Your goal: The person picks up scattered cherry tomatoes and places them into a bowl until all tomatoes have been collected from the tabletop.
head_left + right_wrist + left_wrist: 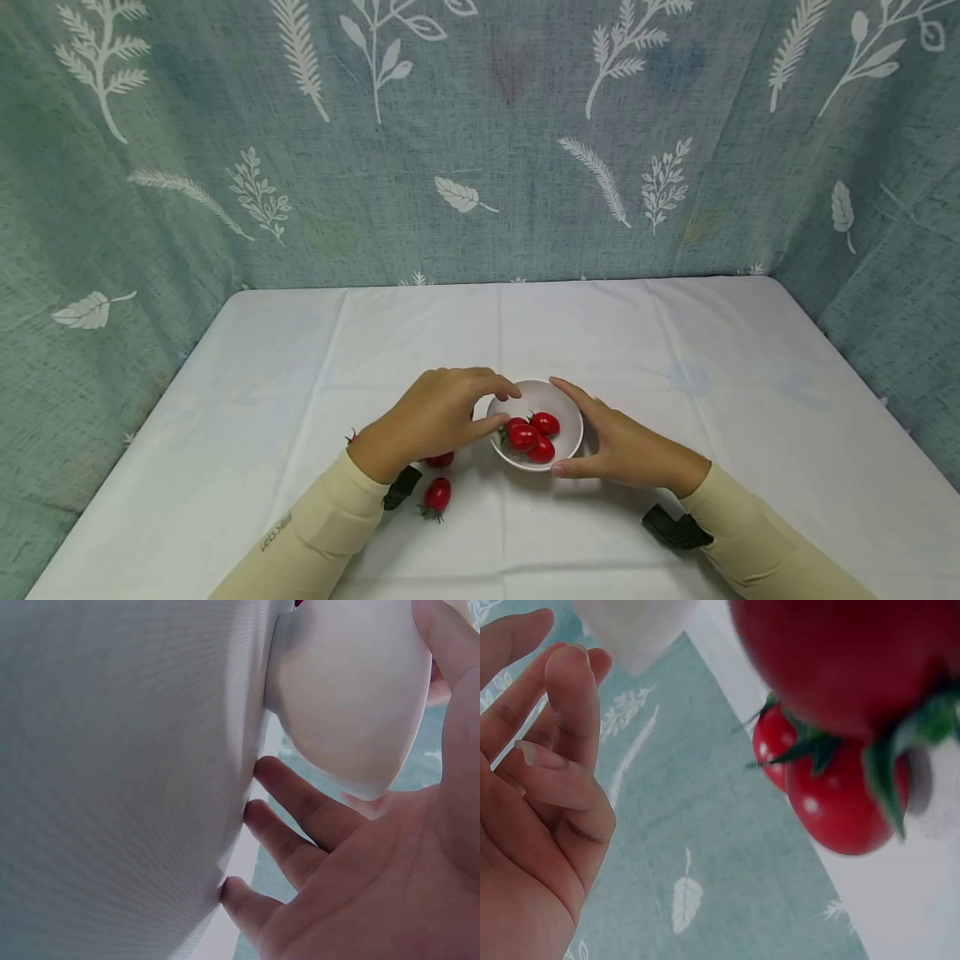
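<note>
Left hand (438, 415), fingers loosely bent, holding nothing, hovers at nine o'clock of a round white bowl (534, 398). Right hand (626, 446), widely spread, curves beside it at three. Glossy red oval tomatoes (523, 438) lie inside; green-stemmed red tomatoes (437, 494) lie at eight o'clock on white cloth (585, 333).

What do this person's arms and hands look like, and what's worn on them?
The left hand and right hand wear no gloves. Long, pale yellow sleeves cover the arms; the left one bears small dark lettering. A black piece shows by each wrist.
</note>
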Demonstrator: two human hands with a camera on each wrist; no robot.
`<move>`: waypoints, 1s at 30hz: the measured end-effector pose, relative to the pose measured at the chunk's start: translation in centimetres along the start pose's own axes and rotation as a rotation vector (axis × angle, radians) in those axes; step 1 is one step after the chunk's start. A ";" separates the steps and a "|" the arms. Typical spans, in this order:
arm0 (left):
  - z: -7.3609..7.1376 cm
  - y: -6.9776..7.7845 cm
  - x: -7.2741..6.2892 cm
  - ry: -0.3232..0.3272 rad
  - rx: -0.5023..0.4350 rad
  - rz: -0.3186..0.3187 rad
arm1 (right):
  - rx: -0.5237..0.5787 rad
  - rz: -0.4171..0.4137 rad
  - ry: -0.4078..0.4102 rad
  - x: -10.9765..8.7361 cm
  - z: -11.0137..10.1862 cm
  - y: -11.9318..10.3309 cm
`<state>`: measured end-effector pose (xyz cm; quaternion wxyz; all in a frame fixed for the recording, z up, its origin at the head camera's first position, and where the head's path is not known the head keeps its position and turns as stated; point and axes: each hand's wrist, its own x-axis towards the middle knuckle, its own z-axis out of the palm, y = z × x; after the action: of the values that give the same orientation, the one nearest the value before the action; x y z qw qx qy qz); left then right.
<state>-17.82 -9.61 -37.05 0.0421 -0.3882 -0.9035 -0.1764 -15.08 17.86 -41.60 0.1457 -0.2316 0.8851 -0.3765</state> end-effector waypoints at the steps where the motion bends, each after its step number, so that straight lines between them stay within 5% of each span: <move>1: -0.1 -0.1 0.0 0.007 0.004 -0.004 | -0.002 -0.001 0.001 0.0 0.0 0.0; 12: -1.4 -1.2 -1.0 0.069 0.017 -0.088 | -0.008 -0.018 0.007 0.4 0.3 0.3; 19: -1.6 -2.1 -2.1 0.055 0.014 -0.167 | -0.006 -0.005 0.009 0.2 0.2 0.2; 30: -1.2 -2.9 -2.5 0.007 0.059 -0.191 | -0.003 -0.004 0.006 0.0 0.2 0.1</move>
<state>-18.27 -13.57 -37.33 0.0396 -0.2984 -0.9410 -0.1544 -15.05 17.82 -41.80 0.1416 -0.2326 0.8857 -0.3761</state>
